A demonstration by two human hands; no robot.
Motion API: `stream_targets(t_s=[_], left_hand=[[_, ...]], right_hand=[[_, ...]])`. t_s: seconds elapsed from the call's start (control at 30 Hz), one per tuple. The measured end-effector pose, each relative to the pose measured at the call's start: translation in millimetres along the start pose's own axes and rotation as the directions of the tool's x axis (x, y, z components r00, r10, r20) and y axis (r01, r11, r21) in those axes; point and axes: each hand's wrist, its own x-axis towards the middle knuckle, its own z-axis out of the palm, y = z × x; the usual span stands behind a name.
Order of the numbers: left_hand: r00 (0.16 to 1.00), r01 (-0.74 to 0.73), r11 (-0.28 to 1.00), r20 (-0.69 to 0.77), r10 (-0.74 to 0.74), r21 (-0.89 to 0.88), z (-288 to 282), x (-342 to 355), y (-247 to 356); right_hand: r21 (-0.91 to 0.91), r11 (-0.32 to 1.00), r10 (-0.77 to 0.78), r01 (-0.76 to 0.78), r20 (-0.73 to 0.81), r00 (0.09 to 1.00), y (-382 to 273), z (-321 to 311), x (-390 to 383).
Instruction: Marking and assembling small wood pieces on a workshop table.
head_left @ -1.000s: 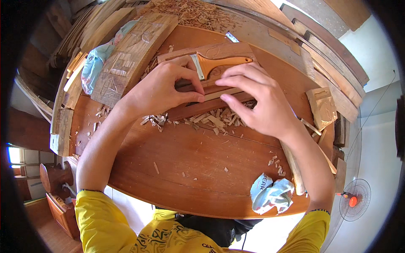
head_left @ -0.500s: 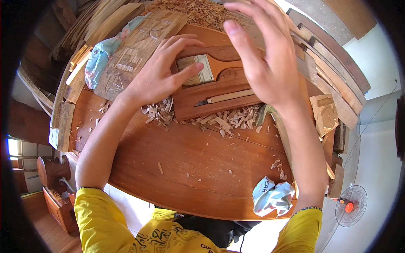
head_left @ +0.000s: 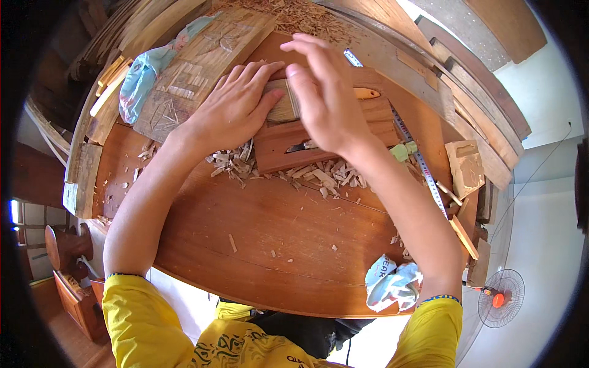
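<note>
My left hand (head_left: 227,104) lies with its fingers stretched out over the left end of a reddish-brown wooden board (head_left: 273,150). Its thumb reaches the pale bristles of a wide flat paintbrush (head_left: 283,109) that rests on the board. Above the brush is my right hand (head_left: 331,110), its fingers apart and nothing held; it hides most of the metal band and handle. A carving knife (head_left: 297,147) also lies on the board, below the brush, and my right wrist covers much of its handle. Pale wood chips (head_left: 328,178) are heaped along the board's near edge.
A carved plank (head_left: 202,61) lies at the upper left beside a blue cloth (head_left: 138,86). A tape measure strip (head_left: 423,168) runs along the right, near a wooden block (head_left: 464,167). A crumpled cloth (head_left: 392,285) sits at the near right edge of the table. A fan (head_left: 501,298) stands beyond.
My right hand has moved left and down, from the brush handle's end to over its middle. My left hand has shifted slightly downward. The tape measure strip on the right now shows.
</note>
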Motion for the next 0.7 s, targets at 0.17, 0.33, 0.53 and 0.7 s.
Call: stream_targets(t_s=[0.17, 0.33, 0.53, 0.7], left_hand=[[0.992, -0.126, 0.987, 0.03, 0.124, 0.1, -16, 9, 18], [0.989, 0.029, 0.992, 0.143, -0.047, 0.123, -26, -2, 46], [0.899, 0.04, 0.953, 0.405, -0.166, 0.301, -43, 17, 53], [0.934, -0.063, 0.954, 0.354, -0.046, 0.292, -50, 24, 59]], right_hand=[[-0.07, 0.992, 0.106, -0.101, 0.079, 0.991, -4, -76, 3], [-0.385, 0.881, 0.357, -0.275, 0.159, 0.921, 23, -136, -34], [-0.279, 0.873, 0.487, -0.4, 0.451, 0.748, 53, -153, -24], [-0.149, 0.883, 0.462, -0.445, 0.45, 0.765, 67, -139, -4]])
